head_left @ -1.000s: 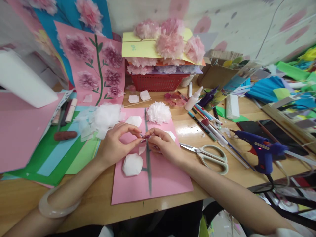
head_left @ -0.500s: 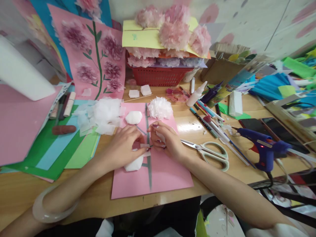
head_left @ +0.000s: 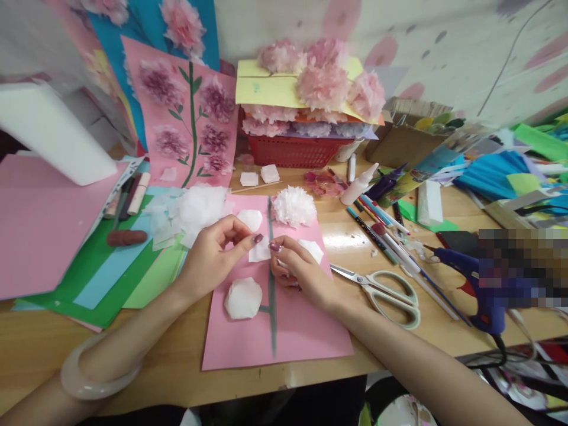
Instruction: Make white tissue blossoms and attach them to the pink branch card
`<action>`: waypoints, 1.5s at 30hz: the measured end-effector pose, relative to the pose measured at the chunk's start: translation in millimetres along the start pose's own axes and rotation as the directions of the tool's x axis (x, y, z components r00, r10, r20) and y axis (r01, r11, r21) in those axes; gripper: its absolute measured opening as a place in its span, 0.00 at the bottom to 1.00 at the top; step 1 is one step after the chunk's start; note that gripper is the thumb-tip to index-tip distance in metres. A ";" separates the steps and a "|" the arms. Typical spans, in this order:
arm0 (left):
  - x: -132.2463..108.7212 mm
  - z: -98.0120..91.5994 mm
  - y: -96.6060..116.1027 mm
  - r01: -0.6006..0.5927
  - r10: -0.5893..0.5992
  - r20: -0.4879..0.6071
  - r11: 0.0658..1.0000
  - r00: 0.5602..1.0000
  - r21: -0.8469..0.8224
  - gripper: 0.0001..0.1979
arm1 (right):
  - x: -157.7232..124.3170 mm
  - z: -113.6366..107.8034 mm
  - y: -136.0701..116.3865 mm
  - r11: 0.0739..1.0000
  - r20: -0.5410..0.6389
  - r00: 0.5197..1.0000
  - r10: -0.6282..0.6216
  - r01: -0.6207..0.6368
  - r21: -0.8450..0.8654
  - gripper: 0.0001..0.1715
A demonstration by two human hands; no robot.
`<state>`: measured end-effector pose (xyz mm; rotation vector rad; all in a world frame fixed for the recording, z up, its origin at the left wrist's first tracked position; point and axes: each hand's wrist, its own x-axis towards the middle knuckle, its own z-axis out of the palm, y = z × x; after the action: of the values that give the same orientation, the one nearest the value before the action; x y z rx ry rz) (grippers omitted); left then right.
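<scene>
My left hand (head_left: pixel 217 251) is closed, thumb and finger pinching a small white square of tissue paper (head_left: pixel 258 251). Facing it, my right hand (head_left: pixel 297 266) has its thumb and fingers pressed together at the paper's right edge. Both are above a pink sheet (head_left: pixel 310 331) with a painted grey-green stem (head_left: pixel 273 319). On the sheet lie a fluffy white paper flower (head_left: pixel 293 207) and flat white paper rounds: one upper left (head_left: pixel 249 219), one lower left (head_left: pixel 244 298), and one partly behind my right hand (head_left: pixel 312 250).
Loose white tissue (head_left: pixel 199 207) is piled to the left, beside coloured paper sheets (head_left: pixel 106 284). Scissors (head_left: pixel 362 278) lie right of the pink sheet, with pens (head_left: pixel 373 234) and a blue glue gun (head_left: pixel 464 266) beyond. Behind stands a red basket (head_left: pixel 293 152) with paper flowers.
Both hands have lifted slightly and the small paper square shows more fully between them. My left hand has uncovered the lower left round. The view has tilted slightly.
</scene>
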<state>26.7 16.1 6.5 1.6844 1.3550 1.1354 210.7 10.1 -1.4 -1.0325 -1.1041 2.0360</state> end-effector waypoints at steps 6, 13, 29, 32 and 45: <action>-1.2 0.0 -1.5 0.024 -0.024 0.030 1.000 0.999 -0.012 0.12 | 0.3 -2.3 3.0 0.995 0.058 0.997 -0.055 0.059 -0.079 0.10; -2.0 3.0 -0.3 0.116 -0.102 0.101 0.983 0.990 -0.144 0.14 | 1.5 -3.8 7.3 0.961 0.013 0.986 -0.166 0.165 -0.223 0.08; -11.7 5.0 -2.3 -0.496 0.510 0.054 0.800 0.859 0.337 0.13 | 5.7 -4.6 9.3 0.971 -0.053 0.978 -0.201 0.192 -0.140 0.15; -12.4 6.6 -1.7 -0.509 0.516 0.076 0.791 0.853 0.341 0.10 | 6.6 -6.0 12.4 0.961 -0.067 0.969 -0.237 0.224 -0.163 0.18; -12.1 11.3 -4.4 -0.084 0.090 -0.132 0.995 0.987 0.057 0.05 | 6.5 -6.1 12.4 0.938 -0.114 0.961 -0.252 0.213 -0.273 0.18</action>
<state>34.6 5.5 -4.4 1.7451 1.4155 1.2946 210.8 11.7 -16.5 -1.1002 -1.3686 1.6321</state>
